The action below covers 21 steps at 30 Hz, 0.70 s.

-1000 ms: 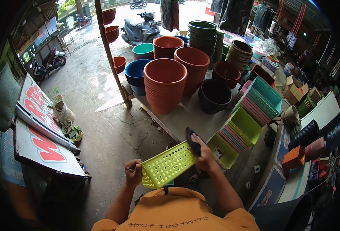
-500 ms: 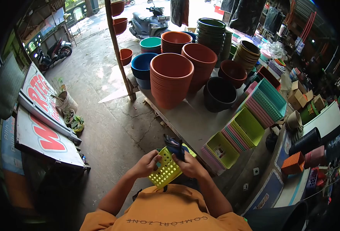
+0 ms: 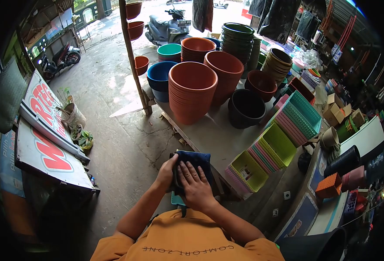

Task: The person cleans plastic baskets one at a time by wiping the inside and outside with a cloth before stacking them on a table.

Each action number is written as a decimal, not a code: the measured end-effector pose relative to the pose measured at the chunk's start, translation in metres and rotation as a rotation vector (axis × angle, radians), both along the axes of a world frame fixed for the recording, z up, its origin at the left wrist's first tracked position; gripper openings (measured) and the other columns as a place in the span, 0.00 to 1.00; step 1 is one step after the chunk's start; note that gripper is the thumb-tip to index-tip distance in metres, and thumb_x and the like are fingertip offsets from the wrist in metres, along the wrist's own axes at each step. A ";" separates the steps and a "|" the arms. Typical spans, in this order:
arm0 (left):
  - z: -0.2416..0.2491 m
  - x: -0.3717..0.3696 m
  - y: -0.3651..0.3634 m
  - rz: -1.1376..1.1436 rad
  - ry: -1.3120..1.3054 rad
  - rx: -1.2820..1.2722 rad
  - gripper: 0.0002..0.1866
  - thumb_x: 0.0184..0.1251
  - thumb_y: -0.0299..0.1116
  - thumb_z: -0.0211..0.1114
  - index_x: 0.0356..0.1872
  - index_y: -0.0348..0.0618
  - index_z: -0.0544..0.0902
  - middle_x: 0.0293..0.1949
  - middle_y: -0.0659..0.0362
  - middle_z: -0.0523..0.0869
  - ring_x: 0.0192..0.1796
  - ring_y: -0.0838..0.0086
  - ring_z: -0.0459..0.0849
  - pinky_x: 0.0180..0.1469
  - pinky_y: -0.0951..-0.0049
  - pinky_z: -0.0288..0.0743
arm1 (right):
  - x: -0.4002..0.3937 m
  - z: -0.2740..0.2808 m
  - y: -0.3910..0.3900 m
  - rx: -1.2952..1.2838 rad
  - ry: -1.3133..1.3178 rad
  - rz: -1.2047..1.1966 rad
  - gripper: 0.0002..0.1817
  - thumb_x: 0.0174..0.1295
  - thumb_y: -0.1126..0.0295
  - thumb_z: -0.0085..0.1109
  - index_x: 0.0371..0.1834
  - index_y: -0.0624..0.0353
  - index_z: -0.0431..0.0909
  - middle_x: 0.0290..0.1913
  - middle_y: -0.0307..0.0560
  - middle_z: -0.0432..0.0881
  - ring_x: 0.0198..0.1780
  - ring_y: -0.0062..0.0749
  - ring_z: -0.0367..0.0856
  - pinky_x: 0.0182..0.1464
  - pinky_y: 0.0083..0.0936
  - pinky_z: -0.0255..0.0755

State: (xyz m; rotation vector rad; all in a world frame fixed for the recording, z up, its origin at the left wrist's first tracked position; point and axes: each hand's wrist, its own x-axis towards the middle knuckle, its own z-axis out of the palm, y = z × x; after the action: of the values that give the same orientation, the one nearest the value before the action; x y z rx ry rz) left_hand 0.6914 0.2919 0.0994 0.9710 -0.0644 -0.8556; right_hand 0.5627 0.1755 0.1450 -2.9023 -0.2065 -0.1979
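Observation:
My right hand (image 3: 196, 188) lies flat with fingers spread on a dark blue cloth (image 3: 197, 158), pressing it down close to my chest. My left hand (image 3: 166, 173) grips the left edge of what the cloth covers. The yellow-green perforated basket from the earlier frames is hidden under the cloth and my hands. A small teal piece (image 3: 177, 200) shows just below my hands.
A grey table (image 3: 211, 137) ahead carries stacks of terracotta pots (image 3: 192, 93), blue tubs (image 3: 159, 79), a black pot (image 3: 244, 108) and rows of pink, green and teal baskets (image 3: 279, 143). A wooden post (image 3: 134, 61) stands at its left corner. Signboards (image 3: 48, 139) lean at left.
The basket was held out in both hands, then drawn in toward my chest. Now the blue cloth is spread over it with my right hand flat on top.

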 end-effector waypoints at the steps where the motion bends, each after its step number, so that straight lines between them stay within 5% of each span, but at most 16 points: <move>1: 0.022 -0.005 0.000 0.023 0.084 -0.023 0.25 0.81 0.47 0.46 0.59 0.33 0.75 0.50 0.50 0.86 0.50 0.66 0.86 0.57 0.63 0.81 | -0.005 -0.002 0.001 -0.039 -0.014 0.008 0.44 0.59 0.52 0.57 0.78 0.59 0.57 0.81 0.50 0.53 0.83 0.40 0.45 0.80 0.45 0.30; 9: 0.007 0.002 -0.001 0.235 0.209 -0.132 0.28 0.83 0.50 0.39 0.63 0.33 0.72 0.57 0.44 0.82 0.56 0.57 0.85 0.61 0.57 0.78 | -0.033 -0.043 0.004 0.013 -0.070 0.024 0.49 0.51 0.53 0.65 0.77 0.59 0.59 0.81 0.51 0.53 0.82 0.46 0.45 0.79 0.51 0.35; 12: -0.020 0.005 0.002 0.231 0.323 -0.325 0.31 0.83 0.52 0.33 0.67 0.35 0.69 0.61 0.43 0.79 0.60 0.54 0.82 0.64 0.53 0.75 | -0.031 -0.086 0.004 0.300 -0.250 -0.029 0.52 0.45 0.52 0.64 0.78 0.59 0.58 0.81 0.54 0.52 0.83 0.50 0.43 0.79 0.54 0.35; 14: -0.040 0.004 0.005 0.160 0.576 -0.415 0.33 0.83 0.54 0.28 0.71 0.38 0.66 0.64 0.44 0.77 0.63 0.52 0.79 0.66 0.51 0.73 | -0.027 -0.095 0.006 0.292 -0.408 -0.034 0.53 0.46 0.52 0.64 0.78 0.62 0.57 0.80 0.61 0.51 0.82 0.59 0.43 0.78 0.61 0.34; 21: -0.035 -0.009 0.013 0.040 0.651 -0.493 0.29 0.84 0.48 0.30 0.72 0.40 0.65 0.66 0.45 0.75 0.66 0.53 0.77 0.68 0.49 0.72 | -0.026 -0.080 -0.021 0.343 -0.512 -0.255 0.50 0.60 0.51 0.58 0.78 0.71 0.49 0.78 0.72 0.49 0.79 0.69 0.44 0.76 0.64 0.35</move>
State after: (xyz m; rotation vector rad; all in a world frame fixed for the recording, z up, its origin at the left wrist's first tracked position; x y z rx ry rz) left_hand 0.6820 0.3046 0.0642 0.2067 0.2898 -1.0211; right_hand 0.5368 0.1548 0.0650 -2.4751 0.1102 -0.9217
